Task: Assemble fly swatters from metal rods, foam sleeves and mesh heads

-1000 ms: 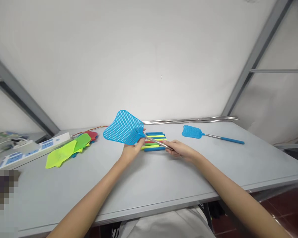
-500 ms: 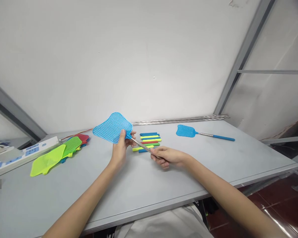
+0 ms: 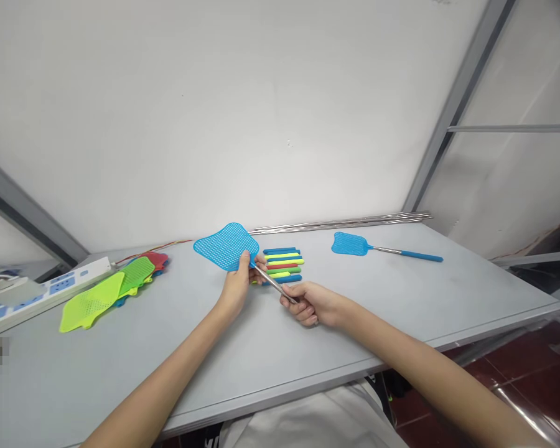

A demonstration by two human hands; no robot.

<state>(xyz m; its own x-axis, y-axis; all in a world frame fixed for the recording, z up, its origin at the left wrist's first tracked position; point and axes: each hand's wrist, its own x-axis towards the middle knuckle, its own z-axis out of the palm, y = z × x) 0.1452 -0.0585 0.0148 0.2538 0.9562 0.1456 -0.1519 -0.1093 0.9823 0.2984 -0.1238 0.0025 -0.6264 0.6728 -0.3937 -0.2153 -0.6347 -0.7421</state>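
Observation:
My left hand (image 3: 239, 279) pinches a blue fly swatter head (image 3: 227, 244) at its neck, thumb on top of the mesh. A metal rod (image 3: 269, 279) runs from that neck down to the right. Its lower end lies inside the closed fingers of my right hand (image 3: 307, 303), which partly hide it. Beyond my hands, several coloured handle sleeves (image 3: 284, 266) in blue, yellow, green and red lie in a row on the table. Farther right lies another fly swatter (image 3: 350, 244) with a blue head, metal rod and blue handle.
Overlapping green, yellow, red and blue swatter heads (image 3: 96, 298) lie at the left beside a white power strip (image 3: 81, 272) with a plug. A bundle of metal rods (image 3: 354, 222) lies along the wall at the back. The grey table's front edge (image 3: 280, 398) is close to my body.
My left hand and the blue swatter head have moved right, closer to my right hand. Less of the metal rod shows between my hands. My right hand has stayed nearly in place.

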